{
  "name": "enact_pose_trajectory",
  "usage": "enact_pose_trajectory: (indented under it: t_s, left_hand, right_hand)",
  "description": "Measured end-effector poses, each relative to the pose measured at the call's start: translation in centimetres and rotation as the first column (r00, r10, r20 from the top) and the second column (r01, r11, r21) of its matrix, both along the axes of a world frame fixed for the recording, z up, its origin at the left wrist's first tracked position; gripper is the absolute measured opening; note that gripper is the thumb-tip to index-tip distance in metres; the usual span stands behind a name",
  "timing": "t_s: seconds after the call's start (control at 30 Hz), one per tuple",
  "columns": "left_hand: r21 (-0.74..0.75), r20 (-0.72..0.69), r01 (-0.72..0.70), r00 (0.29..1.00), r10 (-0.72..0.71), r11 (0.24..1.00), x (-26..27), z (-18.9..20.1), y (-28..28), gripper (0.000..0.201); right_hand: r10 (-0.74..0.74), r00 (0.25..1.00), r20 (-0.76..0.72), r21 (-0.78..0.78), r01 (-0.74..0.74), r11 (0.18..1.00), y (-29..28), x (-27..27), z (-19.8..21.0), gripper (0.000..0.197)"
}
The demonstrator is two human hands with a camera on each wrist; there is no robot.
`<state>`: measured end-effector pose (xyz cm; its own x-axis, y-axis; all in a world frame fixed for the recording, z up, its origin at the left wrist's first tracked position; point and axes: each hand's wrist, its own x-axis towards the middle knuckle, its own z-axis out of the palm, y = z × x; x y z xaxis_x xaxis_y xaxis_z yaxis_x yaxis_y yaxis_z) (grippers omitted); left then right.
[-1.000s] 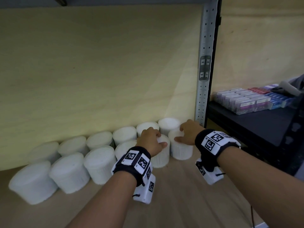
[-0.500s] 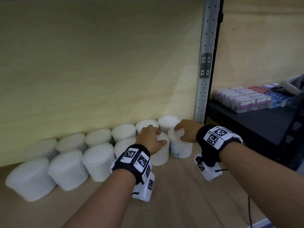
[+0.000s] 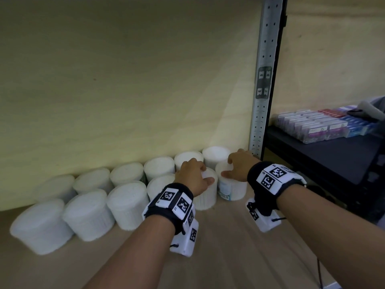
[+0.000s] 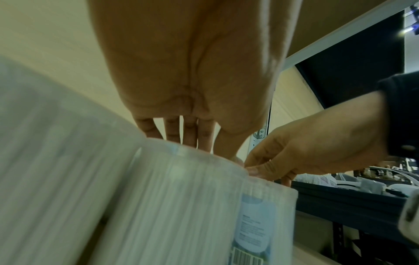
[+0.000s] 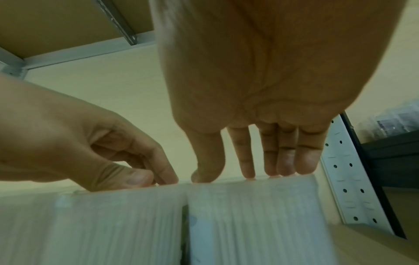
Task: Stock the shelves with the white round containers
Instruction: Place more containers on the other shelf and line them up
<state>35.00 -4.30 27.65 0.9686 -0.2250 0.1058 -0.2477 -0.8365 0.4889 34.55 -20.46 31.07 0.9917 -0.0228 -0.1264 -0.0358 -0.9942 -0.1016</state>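
Observation:
White round containers stand in two rows on the wooden shelf [image 3: 229,251]. My left hand [image 3: 203,174] grips the top of the front-row container [image 3: 205,198] from above, its fingers curled over the rim. My right hand [image 3: 229,167] holds the rightmost front container [image 3: 236,189] by its lid; that container shows a blue barcode label on its left side. In the left wrist view my left hand [image 4: 204,143] reaches down onto the lid of its container [image 4: 181,206]. In the right wrist view my right hand [image 5: 244,172] has its fingertips on the lid edge of the labelled container [image 5: 254,215].
Other white containers [image 3: 125,203] fill the front row to the left, with a back row [image 3: 159,170] against the pale back panel. A perforated metal upright [image 3: 262,101] stands just right of my right hand. Beyond it a dark shelf [image 3: 333,163] carries flat boxes [image 3: 312,126].
The rightmost container has turned under my right hand, so its blue label now faces the front left. Both hands stay on the same two lids.

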Motion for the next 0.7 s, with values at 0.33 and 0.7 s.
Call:
enact_pose_trajectory:
  t_s: [0.33, 0.7]
  left_hand:
    - [0.026, 0.009, 0.012, 1.000, -0.012, 1.000, -0.19, 0.23, -0.01, 0.046]
    - [0.018, 0.000, 0.011, 1.000, -0.011, 1.000, -0.25, 0.30, -0.07, 0.046]
  right_hand:
    - [0.068, 0.997, -0.036, 0.029, -0.067, 0.997, -0.24, -0.08, 0.62, 0.053]
    - [0.011, 0.998, 0.060, 0.125, -0.018, 0.992, -0.51, 0.02, 0.43, 0.047]
